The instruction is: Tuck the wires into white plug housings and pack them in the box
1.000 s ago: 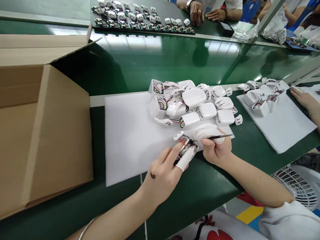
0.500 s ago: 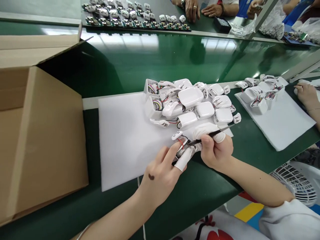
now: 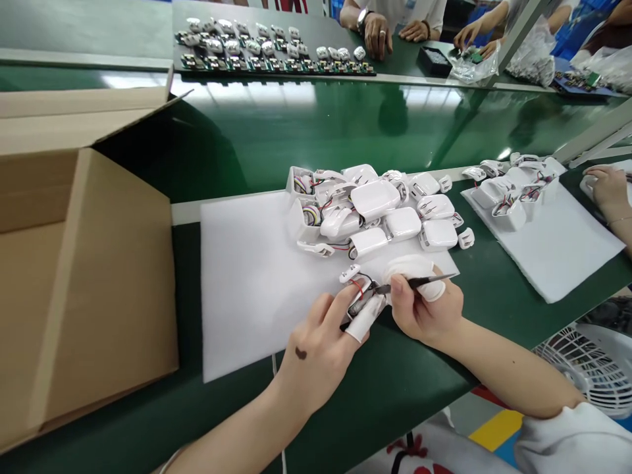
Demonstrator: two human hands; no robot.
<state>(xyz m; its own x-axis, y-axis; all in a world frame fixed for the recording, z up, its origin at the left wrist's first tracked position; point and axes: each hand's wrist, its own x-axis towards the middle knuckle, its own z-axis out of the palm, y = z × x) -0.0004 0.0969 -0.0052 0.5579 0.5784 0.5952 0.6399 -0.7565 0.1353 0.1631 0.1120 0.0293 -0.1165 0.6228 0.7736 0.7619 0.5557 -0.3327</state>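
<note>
My left hand, a white cot on one finger, is closed around an opened white plastic housing above the front of the white sheet. Red and black wires run from the housing to a small white end piece. In my right hand, also with white finger cots, dark tweezers are pinched, one end reaching into the housing. What that end touches is too small to make out. Just beyond my hands lie several similar white housings, some with coloured wires showing.
A white foam-like sheet covers part of the green table. An open cardboard box stands at left. On the right is another sheet with white housings, near another person's hand. Circuit boards fill a tray across the table.
The camera view has shifted slightly. My right hand has tilted the tweezers flatter, their far end lower, while my left hand keeps its hold on the housing.
</note>
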